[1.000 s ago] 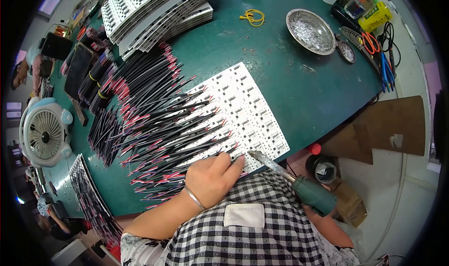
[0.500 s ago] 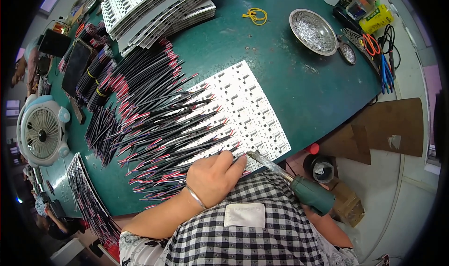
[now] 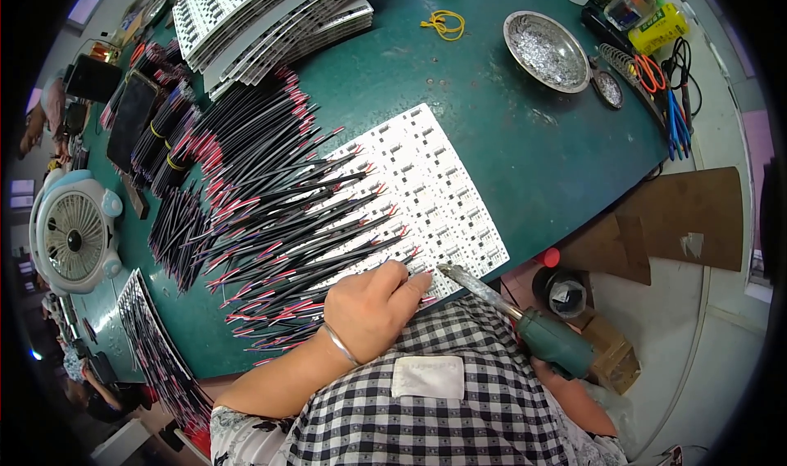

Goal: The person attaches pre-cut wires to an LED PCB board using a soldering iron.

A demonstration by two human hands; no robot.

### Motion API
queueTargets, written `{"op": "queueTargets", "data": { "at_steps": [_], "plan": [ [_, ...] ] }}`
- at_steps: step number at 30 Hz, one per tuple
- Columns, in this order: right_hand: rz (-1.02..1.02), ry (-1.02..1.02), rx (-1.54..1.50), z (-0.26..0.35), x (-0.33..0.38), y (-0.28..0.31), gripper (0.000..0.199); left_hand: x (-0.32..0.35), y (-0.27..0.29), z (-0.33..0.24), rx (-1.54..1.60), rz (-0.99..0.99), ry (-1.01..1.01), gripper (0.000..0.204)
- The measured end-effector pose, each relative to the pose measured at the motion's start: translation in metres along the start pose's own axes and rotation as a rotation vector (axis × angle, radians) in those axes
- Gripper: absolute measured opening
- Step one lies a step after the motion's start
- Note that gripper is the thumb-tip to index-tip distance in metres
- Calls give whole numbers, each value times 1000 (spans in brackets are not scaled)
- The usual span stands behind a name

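Panel [image 3: 426, 195] of white circuit boards on green table [image 3: 508, 138], wires [image 3: 287, 228] fanned across it toward nine o'clock. Left hand [image 3: 373, 306] at six o'clock edge, fingers curled, pinching wire ends. Right hand hidden, grip unclear; soldering iron [image 3: 525, 322] tip beside left fingertips. Metal bowl [image 3: 547, 50] of solder bits at one o'clock.

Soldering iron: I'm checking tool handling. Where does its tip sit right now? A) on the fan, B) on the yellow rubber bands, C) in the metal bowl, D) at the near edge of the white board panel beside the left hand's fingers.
D: the soldering iron in the right hand reaches the white board panel edge, beside the left hand.
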State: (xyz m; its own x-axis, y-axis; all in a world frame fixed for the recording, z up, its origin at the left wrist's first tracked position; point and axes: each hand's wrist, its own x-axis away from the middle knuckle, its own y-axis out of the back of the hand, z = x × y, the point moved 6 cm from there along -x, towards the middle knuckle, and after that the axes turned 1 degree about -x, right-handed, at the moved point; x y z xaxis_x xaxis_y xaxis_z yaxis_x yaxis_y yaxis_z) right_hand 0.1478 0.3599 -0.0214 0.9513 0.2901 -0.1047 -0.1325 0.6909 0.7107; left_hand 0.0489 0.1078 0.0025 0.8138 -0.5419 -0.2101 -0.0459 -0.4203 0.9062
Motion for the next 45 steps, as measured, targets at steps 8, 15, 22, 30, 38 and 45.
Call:
{"op": "queueTargets", "data": {
  "at_steps": [8, 15, 22, 30, 38, 45],
  "plan": [
    [19, 40, -113, 11, -15, 6, 22, -2, 1, 1, 26, -11, -6, 26],
    [-23, 28, -147, 13, -21, 5, 22, -1, 0, 0, -3, -4, -6, 27],
    [-67, 52, -132, 21, -29, 9, 21, -1, 2, 0, -11, -7, -11, 28],
    [-23, -3, -29, 13, -16, 9, 21, -1, 1, 0, -22, -2, -7, 27],
    [-13, 0, -153, 13, -19, 6, 23, -1, 1, 0, -22, -7, -7, 27],
    [-45, 31, -139, 14, -24, 7, 22, -1, 0, -1, -36, 9, -5, 28]
  ]
}}
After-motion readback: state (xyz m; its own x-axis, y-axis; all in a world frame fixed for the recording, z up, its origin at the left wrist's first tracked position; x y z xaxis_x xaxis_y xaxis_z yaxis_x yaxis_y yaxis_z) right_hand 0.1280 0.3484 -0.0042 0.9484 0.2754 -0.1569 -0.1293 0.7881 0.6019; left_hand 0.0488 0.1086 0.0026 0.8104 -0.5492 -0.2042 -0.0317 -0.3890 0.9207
